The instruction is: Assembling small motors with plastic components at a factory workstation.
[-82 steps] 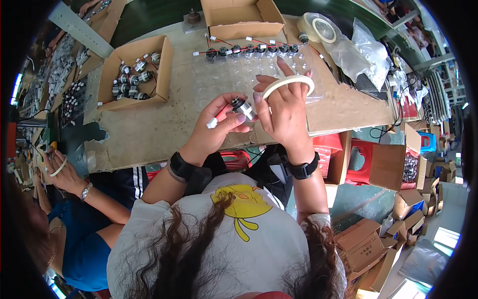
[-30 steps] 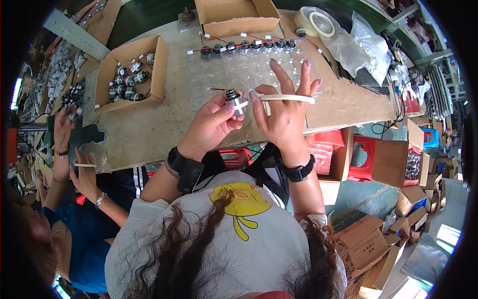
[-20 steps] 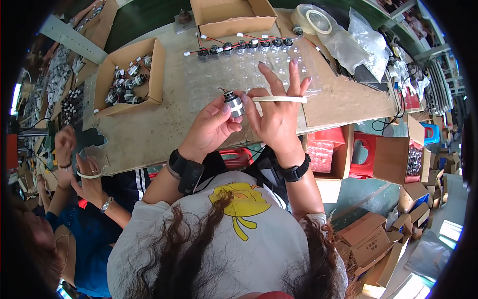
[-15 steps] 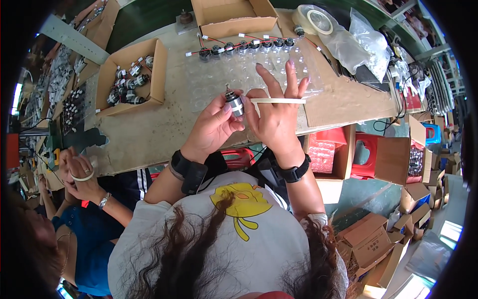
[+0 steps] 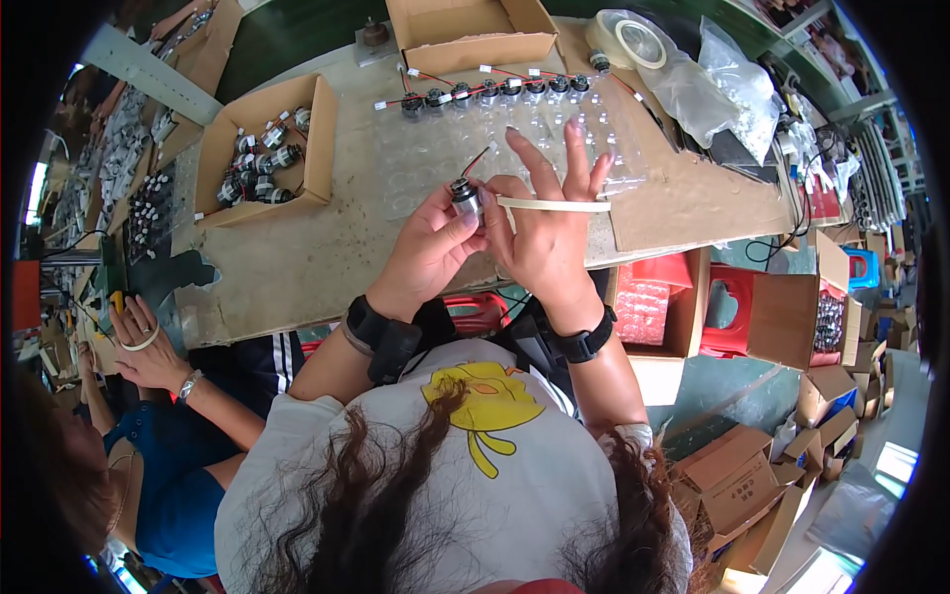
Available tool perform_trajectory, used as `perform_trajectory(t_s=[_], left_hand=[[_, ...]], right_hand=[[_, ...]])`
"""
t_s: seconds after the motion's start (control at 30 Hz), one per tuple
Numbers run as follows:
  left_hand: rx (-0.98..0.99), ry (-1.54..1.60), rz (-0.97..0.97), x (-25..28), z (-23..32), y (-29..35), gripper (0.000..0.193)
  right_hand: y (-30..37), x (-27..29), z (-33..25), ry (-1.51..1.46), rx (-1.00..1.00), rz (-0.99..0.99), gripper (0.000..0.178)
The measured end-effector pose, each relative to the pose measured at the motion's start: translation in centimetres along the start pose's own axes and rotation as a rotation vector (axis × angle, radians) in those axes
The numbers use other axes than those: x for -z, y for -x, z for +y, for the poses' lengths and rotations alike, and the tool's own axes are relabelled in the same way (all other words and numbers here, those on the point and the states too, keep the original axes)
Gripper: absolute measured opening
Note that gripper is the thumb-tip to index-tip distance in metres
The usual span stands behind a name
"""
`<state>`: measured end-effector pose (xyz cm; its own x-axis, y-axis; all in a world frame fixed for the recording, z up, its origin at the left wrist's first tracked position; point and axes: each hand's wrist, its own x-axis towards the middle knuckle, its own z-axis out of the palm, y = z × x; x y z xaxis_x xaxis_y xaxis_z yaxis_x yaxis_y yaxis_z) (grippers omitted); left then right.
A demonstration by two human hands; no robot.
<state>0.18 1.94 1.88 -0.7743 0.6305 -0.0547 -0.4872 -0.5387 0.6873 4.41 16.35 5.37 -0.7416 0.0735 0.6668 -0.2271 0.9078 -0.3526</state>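
A white short-sleeved T-shirt (image 5: 554, 495) bears a yellow cartoon print (image 5: 485, 401); a black strap (image 5: 366, 320) with a bulky module (image 5: 394, 350) circles the left wrist, a broad black band (image 5: 584, 344) the right.

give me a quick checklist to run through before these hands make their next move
1. Metal cylinder held: ok, in the left hand.
2. Pale tape roll at hand: ok, carried on the right hand.
3. Wire lead out of the way: ok, it sticks up from the cylinder's top.
4. Wrap smooth all round: cannot tell, the hands hide part of the cylinder.
5. Row of similar parts in order: ok, lined up along the far side of the clear tray.
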Motion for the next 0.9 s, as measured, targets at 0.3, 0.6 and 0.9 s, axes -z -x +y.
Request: perform_trajectory(t_s=[0.3, 0.6, 0.9], left_hand=[[0.027, 0.048, -0.030, 1.2, 0.3, 0.2, 0.032], [-0.071, -0.108, -0.054, 1.2, 0.6, 0.5, 0.036], [-0.012, -0.048, -0.036, 1.1, 0.0, 0.1, 0.037]], right_hand=[[-0.9, 1.4, 1.3, -0.166, 0.006, -0.079, 0.014], [-0.7, 1.0, 1.2, 0.034, 0.022, 0.010, 0.018], [-0.3, 0.2, 1.0, 0.038, 0.031, 0.006, 0.016]])
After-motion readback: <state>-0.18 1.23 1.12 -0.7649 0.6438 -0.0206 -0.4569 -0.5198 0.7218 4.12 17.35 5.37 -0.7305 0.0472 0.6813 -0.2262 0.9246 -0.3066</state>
